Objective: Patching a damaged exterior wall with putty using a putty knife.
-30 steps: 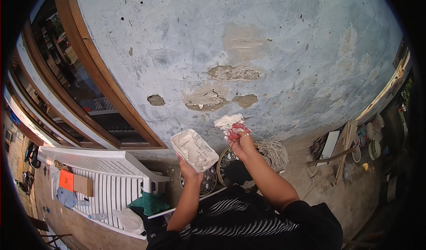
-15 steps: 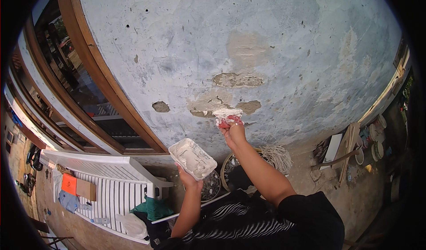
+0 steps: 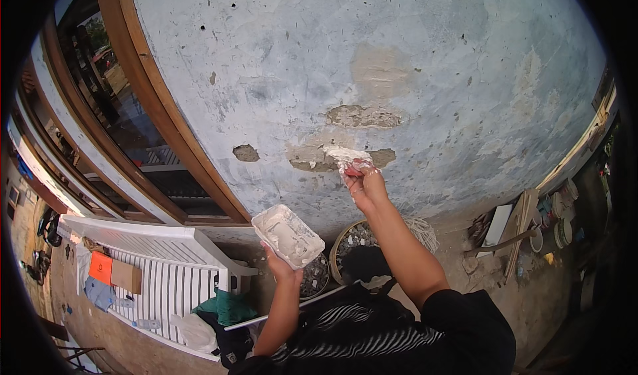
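Note:
My left hand (image 3: 282,266) holds a rectangular plastic tub (image 3: 288,237) by its near side; whitish filler paste coats its inside. Out in front, my right hand (image 3: 367,187) grips a red scraper (image 3: 359,168), its blade loaded with white paste and held against the wall. The blade lies over a chipped patch (image 3: 309,157) in the pale blue-grey wall (image 3: 279,56), covering part of it. Just above is another bare patch (image 3: 364,116), and a small hole (image 3: 246,153) sits to the left. Higher up shows a smooth beige filled area (image 3: 382,72).
A white slatted bench (image 3: 166,275) at the left carries an orange box (image 3: 100,266), a cardboard box (image 3: 126,276), bottles and cloths. Below the wall stand pots of stones (image 3: 352,239). Planks (image 3: 522,232) and buckets lean at the right. A wood-framed window (image 3: 143,76) borders the wall.
My right hand has moved a little to the right and turned, tilting the scraper and its paste on the chipped patch. The left hand and tub have hardly moved. The view has shifted slightly.

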A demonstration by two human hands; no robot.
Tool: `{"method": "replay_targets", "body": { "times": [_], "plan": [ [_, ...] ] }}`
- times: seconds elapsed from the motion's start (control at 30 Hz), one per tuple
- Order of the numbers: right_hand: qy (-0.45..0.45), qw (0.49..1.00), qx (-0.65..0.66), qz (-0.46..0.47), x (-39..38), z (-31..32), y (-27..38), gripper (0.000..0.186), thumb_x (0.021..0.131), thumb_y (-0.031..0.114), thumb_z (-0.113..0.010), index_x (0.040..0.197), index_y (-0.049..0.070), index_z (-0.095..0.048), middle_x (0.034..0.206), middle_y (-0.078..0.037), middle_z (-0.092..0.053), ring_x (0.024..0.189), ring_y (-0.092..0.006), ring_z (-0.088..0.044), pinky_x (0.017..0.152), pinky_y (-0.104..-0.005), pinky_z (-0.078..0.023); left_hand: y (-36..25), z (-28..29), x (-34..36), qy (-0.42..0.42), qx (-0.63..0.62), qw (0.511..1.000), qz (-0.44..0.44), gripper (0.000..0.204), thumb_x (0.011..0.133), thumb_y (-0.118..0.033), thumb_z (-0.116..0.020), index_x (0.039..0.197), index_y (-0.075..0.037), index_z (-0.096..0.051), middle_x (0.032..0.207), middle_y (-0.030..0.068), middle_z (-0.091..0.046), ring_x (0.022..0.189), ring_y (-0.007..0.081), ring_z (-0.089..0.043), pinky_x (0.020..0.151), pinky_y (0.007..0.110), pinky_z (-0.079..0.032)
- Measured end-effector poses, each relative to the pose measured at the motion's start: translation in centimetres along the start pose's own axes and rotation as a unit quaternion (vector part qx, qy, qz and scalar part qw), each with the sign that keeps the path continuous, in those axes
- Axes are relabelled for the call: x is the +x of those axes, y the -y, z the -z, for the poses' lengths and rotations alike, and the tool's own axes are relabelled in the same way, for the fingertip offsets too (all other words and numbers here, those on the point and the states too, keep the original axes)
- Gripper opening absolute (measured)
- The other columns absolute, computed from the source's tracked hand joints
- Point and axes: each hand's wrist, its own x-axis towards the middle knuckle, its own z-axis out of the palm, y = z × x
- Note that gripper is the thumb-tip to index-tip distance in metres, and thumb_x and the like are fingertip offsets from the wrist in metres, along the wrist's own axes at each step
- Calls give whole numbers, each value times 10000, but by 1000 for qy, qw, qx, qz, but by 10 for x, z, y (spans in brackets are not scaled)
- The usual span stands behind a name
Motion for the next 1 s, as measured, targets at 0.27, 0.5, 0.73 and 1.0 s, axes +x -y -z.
{"method": "replay_targets", "body": {
  "times": [0.27, 0.5, 0.73, 1.0],
  "plan": [
    [44, 998, -8, 40, -46, 24, 21, 163, 889, 3, -496, 1045, 5, -547, 1000, -123, -630, 894, -247, -652, 767, -389, -579, -4, -1, 3, -6, -3, 1000, -5, 614, 1004, -537, -250, 1458, -129, -317, 1438, 109, -425, 1302, 339, -437, 1076, 516, -361],
    [-56, 996, -9, -70, 0, 16, -36, 139, 939, 17, -418, 1038, -14, -510, 964, -150, -601, 857, -265, -643, 789, -416, -587, 9, -12, 8, 16, -1, 1000, 21, 623, 1002, -543, -245, 1448, -119, -338, 1430, 107, -438, 1284, 339, -454, 1066, 512, -371],
    [-51, 996, 61, -39, 20, -39, -8, 125, 961, 25, -378, 949, -60, -469, 938, -187, -576, 851, -286, -628, 856, -418, -593, 5, -5, 9, 14, -11, 1000, 14, 630, 998, -552, -247, 1447, -121, -339, 1434, 101, -434, 1290, 341, -449, 1068, 517, -367],
    [-61, 993, 99, -12, 21, -53, 16, 99, 921, -17, -411, 886, -80, -478, 911, -197, -560, 833, -290, -619, 836, -409, -608, -3, -4, 13, 6, -6, 1000, 9, 656, 992, -568, -248, 1483, -134, -276, 1478, 112, -376, 1330, 360, -401, 1087, 531, -343]
  ]
}}
